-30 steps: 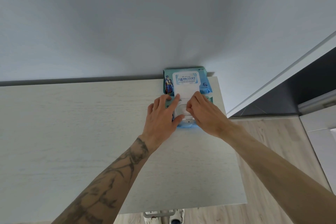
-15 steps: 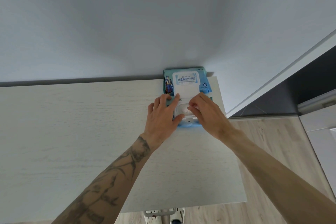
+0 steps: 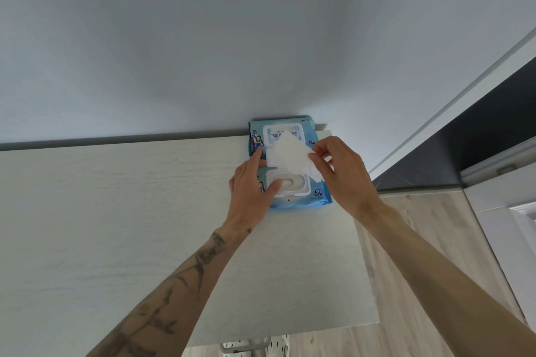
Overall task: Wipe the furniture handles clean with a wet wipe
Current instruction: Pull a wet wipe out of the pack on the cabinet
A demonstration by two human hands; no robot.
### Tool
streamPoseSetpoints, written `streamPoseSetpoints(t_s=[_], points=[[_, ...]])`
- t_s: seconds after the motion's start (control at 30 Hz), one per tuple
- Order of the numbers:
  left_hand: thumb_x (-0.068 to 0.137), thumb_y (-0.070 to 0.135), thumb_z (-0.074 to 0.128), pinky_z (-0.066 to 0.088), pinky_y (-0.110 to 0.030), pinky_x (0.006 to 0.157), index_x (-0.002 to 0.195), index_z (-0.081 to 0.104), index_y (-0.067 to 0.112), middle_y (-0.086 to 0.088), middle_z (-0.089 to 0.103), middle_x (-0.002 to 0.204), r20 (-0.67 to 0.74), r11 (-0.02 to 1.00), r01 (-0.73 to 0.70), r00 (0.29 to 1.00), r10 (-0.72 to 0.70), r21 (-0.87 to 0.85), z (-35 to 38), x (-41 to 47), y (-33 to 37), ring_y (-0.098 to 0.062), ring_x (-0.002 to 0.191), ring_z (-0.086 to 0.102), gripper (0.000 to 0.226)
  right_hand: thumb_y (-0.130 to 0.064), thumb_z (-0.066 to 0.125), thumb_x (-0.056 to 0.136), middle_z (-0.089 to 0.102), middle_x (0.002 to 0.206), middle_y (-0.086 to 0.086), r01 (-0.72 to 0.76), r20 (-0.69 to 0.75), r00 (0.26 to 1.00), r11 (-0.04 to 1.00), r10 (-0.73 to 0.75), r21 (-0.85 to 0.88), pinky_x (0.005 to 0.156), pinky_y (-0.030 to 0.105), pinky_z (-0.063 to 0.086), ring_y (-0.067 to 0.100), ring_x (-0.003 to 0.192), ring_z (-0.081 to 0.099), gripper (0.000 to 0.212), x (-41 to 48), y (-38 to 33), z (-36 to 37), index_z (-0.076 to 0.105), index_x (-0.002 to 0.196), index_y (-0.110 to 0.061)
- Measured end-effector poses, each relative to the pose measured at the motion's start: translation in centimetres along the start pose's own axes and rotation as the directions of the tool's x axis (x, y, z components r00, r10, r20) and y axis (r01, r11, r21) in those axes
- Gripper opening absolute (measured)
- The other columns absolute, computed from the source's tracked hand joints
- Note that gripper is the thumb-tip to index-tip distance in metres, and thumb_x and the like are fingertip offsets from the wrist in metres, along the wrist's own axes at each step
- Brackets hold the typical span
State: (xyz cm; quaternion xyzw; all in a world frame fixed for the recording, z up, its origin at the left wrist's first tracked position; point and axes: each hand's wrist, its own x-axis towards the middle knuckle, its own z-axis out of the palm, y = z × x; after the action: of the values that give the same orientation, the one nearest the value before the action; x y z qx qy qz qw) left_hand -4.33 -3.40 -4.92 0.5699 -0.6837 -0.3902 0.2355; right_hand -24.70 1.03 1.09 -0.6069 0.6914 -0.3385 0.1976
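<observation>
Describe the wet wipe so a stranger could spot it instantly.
Start at the pale wooden tabletop against the wall; at its far right corner lies a blue wipes pack. Above it, the right hand pinches the wet wipe, the only thin, loose white sheet.

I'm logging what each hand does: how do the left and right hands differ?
The left hand lies flat, fingers straight, pressing the wipes pack down; the right hand pinches the wet wipe in curled fingers. The left hand rests on the pack; the right hand hovers above it. Both are bare and at the pack.
</observation>
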Motion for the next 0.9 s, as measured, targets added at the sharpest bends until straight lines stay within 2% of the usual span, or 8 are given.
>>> streamPoseSetpoints(t_s=[0.1,0.17,0.23,0.37,0.53,0.7,0.77,0.9], points=[[0.105,0.038,0.067,0.024,-0.026,0.107,0.138,0.066,0.026,0.016,0.054,0.129,-0.063,0.997,-0.070,0.995,0.073,0.040,0.3,-0.5,-0.3,-0.005,0.130,0.042,0.035,-0.033,0.055,0.111,0.059,0.112,-0.020,-0.036,-0.020,0.999,0.999,0.036,0.005,0.071,0.009,0.053,-0.012,0.103,0.058,0.012,-0.3,-0.1,-0.5,0.046,0.103,-0.036],[0.106,0.035,0.066,0.030,-0.030,0.110,0.123,0.076,0.022,0.017,0.053,0.124,-0.059,0.990,-0.107,0.992,0.113,0.092,0.6,-0.8,-0.7,-0.002,0.127,0.040,0.023,-0.034,0.055,0.111,0.058,0.112,-0.023,-0.046,-0.031,0.998,0.999,0.047,0.029,0.070,0.007,0.054,-0.014,0.107,0.056,0.014,-0.5,-0.3,-0.6,0.045,0.103,-0.039],[0.103,0.032,0.072,0.030,-0.031,0.114,0.125,0.077,0.020,0.011,0.055,0.127,-0.061,0.981,-0.127,0.989,0.137,0.149,1.2,-1.0,-0.9,-0.005,0.129,0.038,0.026,-0.033,0.055,0.111,0.060,0.111,-0.020,-0.036,-0.048,0.998,0.998,0.039,0.057,0.073,0.008,0.054,-0.011,0.106,0.057,0.013,-0.7,-0.5,-0.4,0.046,0.102,-0.037],[0.096,0.028,0.080,0.029,-0.034,0.116,0.129,0.076,0.021,0.002,0.055,0.130,-0.129,0.983,-0.096,0.985,0.117,0.157,2.2,-1.2,-0.6,-0.015,0.135,0.041,0.033,-0.032,0.055,0.111,0.066,0.118,-0.009,-0.067,-0.012,0.998,0.997,0.068,0.045,0.076,0.018,0.059,0.005,0.097,0.063,0.010,-1.2,-0.3,0.6,0.049,0.105,-0.027],[0.097,0.027,0.079,0.024,-0.034,0.120,0.131,0.073,0.021,0.000,0.052,0.136,-0.156,0.979,-0.048,0.984,0.080,0.199,3.3,-1.8,-0.3,-0.017,0.141,0.037,0.035,-0.030,0.056,0.110,0.062,0.113,-0.012,-0.069,0.021,0.997,0.997,0.068,0.047,0.072,0.012,0.055,0.012,0.101,0.063,0.010,-1.7,-0.1,1.3,0.047,0.104,-0.028],[0.102,0.025,0.072,0.024,-0.036,0.123,0.134,0.072,0.021,0.000,0.051,0.142,-0.093,0.964,-0.066,0.991,0.092,0.257,2.8,-2.2,0.0,-0.019,0.148,0.035,0.032,-0.027,0.057,0.110,0.061,0.110,-0.014,-0.084,0.036,0.996,0.996,0.082,0.042,0.079,0.033,0.064,0.014,0.100,0.064,0.009,-1.9,-0.3,1.5,0.050,0.106,-0.026],[0.105,0.023,0.069,0.023,-0.032,0.123,0.136,0.072,0.021,0.001,0.051,0.144,-0.068,0.962,-0.088,0.992,0.109,0.258,1.9,-3.0,-0.2,-0.018,0.147,0.038,0.031,-0.026,0.058,0.110,0.063,0.109,-0.013,-0.074,0.020,0.997,0.995,0.072,0.069,0.077,0.030,0.063,0.011,0.097,0.065,0.008,-2.1,-0.7,1.5,0.052,0.105,-0.026],[0.104,0.017,0.069,0.022,-0.024,0.116,0.135,0.072,0.019,0.002,0.056,0.145,-0.108,0.968,-0.094,0.987,0.121,0.232,-0.8,-6.4,-1.1,-0.017,0.141,0.046,0.030,-0.025,0.059,0.109,0.061,0.115,-0.013,-0.085,0.028,0.996,0.992,0.082,0.093,0.076,0.014,0.055,0.010,0.098,0.063,0.008,-3.1,-2.4,1.4,0.052,0.106,-0.025]])
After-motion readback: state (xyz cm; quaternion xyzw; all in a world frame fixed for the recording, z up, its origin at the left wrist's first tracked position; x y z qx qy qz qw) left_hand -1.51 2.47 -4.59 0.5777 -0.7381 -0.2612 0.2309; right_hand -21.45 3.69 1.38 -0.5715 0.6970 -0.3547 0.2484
